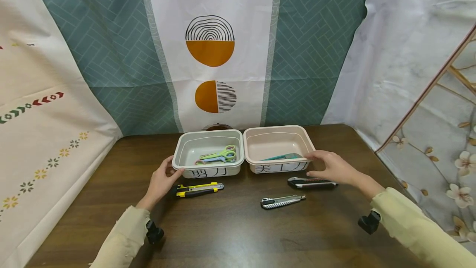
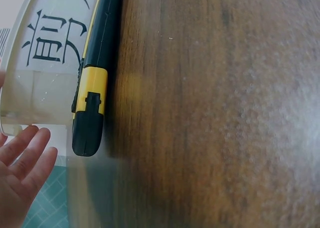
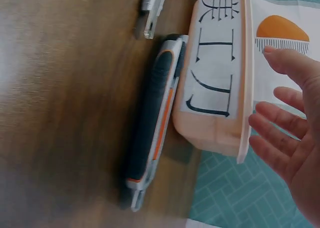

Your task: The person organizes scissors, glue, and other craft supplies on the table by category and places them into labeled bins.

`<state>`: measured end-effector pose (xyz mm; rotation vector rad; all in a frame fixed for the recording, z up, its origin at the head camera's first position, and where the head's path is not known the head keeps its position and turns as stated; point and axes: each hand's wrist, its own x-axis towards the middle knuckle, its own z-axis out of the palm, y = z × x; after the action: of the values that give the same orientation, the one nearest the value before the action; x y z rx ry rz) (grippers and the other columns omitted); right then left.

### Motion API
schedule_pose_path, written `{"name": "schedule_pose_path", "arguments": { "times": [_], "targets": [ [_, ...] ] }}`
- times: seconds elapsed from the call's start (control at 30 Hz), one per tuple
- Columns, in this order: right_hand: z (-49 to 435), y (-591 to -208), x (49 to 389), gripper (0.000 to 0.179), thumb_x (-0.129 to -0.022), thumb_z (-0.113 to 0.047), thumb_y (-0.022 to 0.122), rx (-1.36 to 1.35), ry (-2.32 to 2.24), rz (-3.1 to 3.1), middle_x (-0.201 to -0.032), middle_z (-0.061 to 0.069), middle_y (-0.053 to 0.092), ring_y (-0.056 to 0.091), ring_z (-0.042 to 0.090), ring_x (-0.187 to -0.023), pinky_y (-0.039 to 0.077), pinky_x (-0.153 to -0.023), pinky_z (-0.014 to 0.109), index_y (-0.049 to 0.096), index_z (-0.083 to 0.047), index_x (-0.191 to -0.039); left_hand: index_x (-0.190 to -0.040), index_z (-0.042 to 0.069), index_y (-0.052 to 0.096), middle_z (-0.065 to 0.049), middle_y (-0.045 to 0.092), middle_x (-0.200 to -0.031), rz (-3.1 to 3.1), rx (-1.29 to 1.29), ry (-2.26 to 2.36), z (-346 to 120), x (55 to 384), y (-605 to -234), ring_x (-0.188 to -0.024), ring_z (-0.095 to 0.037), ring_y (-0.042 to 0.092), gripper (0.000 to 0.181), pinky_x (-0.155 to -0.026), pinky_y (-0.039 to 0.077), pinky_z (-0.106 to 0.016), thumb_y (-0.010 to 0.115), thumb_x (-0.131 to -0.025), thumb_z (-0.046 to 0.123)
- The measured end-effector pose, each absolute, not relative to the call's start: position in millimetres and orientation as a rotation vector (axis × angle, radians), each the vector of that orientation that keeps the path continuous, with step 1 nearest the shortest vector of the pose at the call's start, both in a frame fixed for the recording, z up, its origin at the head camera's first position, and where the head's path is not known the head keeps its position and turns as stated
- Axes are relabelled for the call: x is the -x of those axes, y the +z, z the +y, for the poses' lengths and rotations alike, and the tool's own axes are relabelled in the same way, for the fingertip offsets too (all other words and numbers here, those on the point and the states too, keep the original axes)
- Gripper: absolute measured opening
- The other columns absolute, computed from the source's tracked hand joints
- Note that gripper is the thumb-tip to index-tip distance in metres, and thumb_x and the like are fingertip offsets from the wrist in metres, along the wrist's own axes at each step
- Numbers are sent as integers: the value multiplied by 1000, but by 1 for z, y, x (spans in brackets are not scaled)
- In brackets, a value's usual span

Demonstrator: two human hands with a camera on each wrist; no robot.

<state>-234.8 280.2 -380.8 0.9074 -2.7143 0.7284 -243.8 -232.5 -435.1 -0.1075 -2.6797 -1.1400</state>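
Observation:
My left hand (image 1: 161, 182) is at the left end of the grey-white bin (image 1: 208, 134), its thumb at the front rim and its fingers along the side. Scissors (image 1: 227, 152) with green, blue and pink parts lie in that bin. At the right end of the pink bin (image 1: 275, 130), my right hand (image 1: 331, 167) has its thumb apart and fingertips close to the rim. The pink bin holds a teal utility knife (image 1: 284, 156). A yellow-and-black utility knife (image 2: 93, 87) lies before the left bin; a black-and-silver one (image 3: 152, 118) lies below the right hand.
Another silver utility knife (image 1: 282, 202) lies on the brown wooden table (image 1: 230, 235), nearer the front. Both bins stand side by side against the back cloth (image 1: 219, 69), with labels on their fronts. Patterned cloths (image 1: 424, 106) hang at the sides.

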Motion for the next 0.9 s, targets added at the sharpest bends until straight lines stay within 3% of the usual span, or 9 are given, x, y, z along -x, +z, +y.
{"name": "schedule_pose_path", "arguments": {
  "times": [0.23, 0.6, 0.9],
  "targets": [
    [288, -396, 225, 42, -72, -26, 76, -889, 777, -2740, -99, 6, 65, 60, 23, -90, 47, -77, 40, 63, -3, -105, -131, 1, 39, -20, 60, -109, -2680, 101, -1157, -233, 244, -436, -89, -26, 57, 61, -72, 44, -33, 62, -85, 33],
    [305, -419, 223, 49, -74, -35, 73, -802, 772, -2900, -102, 11, 64, 59, 28, -95, 46, -79, 42, 62, 1, -106, -133, 1, 37, -20, 58, -111, -2693, 108, -1187, -232, 245, -435, -91, -26, 56, 63, -73, 45, -34, 61, -85, 35],
    [317, -438, 237, 43, -67, -23, 79, -880, 741, -2888, -92, 3, 61, 58, 19, -84, 46, -72, 34, 63, 0, -101, -132, 1, 38, -20, 59, -109, -2688, 112, -1162, -233, 245, -437, -89, -25, 56, 62, -70, 45, -31, 61, -86, 35]
  ]
}}
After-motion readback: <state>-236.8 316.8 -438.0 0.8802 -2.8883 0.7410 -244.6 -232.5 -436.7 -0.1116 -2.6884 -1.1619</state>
